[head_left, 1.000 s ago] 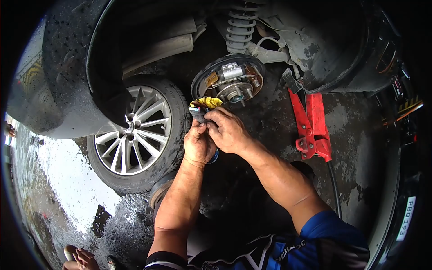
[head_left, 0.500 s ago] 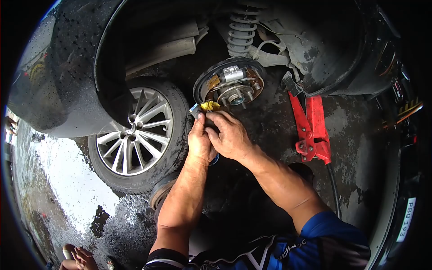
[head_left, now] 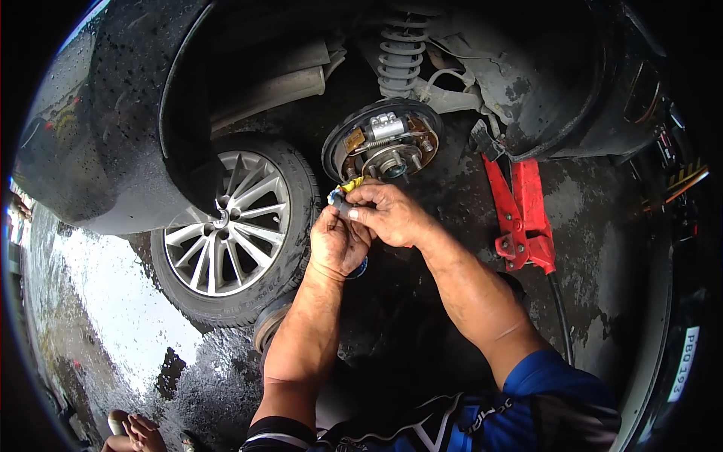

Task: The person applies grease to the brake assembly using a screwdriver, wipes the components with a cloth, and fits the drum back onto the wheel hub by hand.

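My left hand (head_left: pixel 339 242) and my right hand (head_left: pixel 388 213) meet just below the open brake assembly (head_left: pixel 388 143). Between their fingertips is a small dark piece (head_left: pixel 341 204) with a light blue and white end; its exact kind is too small to tell. A yellow wrapper (head_left: pixel 352 184) sticks out above the fingers of my right hand. Both hands have their fingers closed on these small things. The brake assembly shows a silver cylinder, a spring and wheel studs around the hub.
A wheel with a tyre (head_left: pixel 301 188) lies at the left. The coil spring (head_left: pixel 401 56) rises behind the brake. A red jack (head_left: pixel 527 215) stands at the right with its black hose. Another person's hands (head_left: pixel 143 433) show at the bottom left.
My right hand has shifted slightly, its thumb now on the dark piece. My left hand has turned more palm up, with its fingers curled. The yellow wrapper looks narrower.
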Available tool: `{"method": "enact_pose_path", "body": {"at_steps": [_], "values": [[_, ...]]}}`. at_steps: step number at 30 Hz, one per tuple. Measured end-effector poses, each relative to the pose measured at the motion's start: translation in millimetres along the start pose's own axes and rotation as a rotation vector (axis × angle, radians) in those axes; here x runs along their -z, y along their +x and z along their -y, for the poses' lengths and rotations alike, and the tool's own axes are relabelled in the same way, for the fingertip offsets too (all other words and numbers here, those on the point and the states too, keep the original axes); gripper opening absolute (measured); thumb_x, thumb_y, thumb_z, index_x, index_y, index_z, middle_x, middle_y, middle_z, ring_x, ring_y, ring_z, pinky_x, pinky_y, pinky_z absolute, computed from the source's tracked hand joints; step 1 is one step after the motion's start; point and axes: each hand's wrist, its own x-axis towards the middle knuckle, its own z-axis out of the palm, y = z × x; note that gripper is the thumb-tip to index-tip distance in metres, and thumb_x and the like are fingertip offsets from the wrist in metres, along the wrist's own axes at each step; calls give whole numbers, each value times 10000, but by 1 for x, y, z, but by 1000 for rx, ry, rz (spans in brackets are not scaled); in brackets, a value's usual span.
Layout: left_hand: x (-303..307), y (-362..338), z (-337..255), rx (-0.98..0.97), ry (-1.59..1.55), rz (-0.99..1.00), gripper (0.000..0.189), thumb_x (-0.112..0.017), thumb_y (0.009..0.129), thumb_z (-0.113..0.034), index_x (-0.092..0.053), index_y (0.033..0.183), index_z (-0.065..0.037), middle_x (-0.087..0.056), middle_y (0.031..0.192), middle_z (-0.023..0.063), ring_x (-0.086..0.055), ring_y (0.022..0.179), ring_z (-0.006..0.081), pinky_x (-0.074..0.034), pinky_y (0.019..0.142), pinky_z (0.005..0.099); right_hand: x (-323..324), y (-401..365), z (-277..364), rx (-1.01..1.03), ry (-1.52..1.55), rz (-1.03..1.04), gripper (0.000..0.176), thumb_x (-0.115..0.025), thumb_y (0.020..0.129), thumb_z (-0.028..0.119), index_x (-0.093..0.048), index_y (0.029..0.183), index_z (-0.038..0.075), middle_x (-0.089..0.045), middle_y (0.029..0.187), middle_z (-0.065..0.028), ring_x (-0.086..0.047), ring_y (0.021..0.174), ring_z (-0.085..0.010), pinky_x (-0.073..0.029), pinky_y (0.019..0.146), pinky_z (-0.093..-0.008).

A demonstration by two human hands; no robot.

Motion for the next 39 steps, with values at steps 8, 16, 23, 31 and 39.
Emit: {"method": "enact_pose_path", "body": {"at_steps": [8,16,23,31,39], "values": [[-11,4,9,81,14,-88,462,-431,966,-427,-520,1279,-100,-563,1291,116,-505,1232,277,-360,1072,445,-7,0,-8,234,-250,-391,118,-632,878,94,-649,923,-13,-641,855,-64,-630,799,-197,-516,722,-308],[-28,5,-3,58,166,-289,472,-362,1020,-426,-483,1304,-68,-541,1273,124,-508,1211,242,-408,1056,388,-9,-8,-8,235,-533,-296,379,-674,834,111,-622,1194,5,-536,1215,-145,-562,1079,-317,-490,925,-368],[-21,11,-21,52,410,-211,483,-525,950,-357,-494,1295,-19,-560,1272,145,-518,1195,298,-376,1053,448,0,11,-35,-132,484,-269,258,-637,864,112,-661,1081,-25,-678,989,-62,-614,930,-135,-476,860,-266],[-21,22,-25,-41,376,-141,360,-576,928,-241,-574,1182,15,-637,1111,146,-623,1011,265,-495,918,387,-1,24,-47,-78,687,-155,36,-637,854,123,-610,841,103,-527,805,74,-469,784,-65,-399,742,-236],[-36,51,-33,-256,992,-498,144,-601,904,-64,-652,964,57,-664,861,77,-615,766,139,-495,714,258,-28,17,-51,23,184,-377,422,-612,873,133,-541,1239,-65,-597,1221,-212,-579,1147,-284,-443,993,-346]]}}
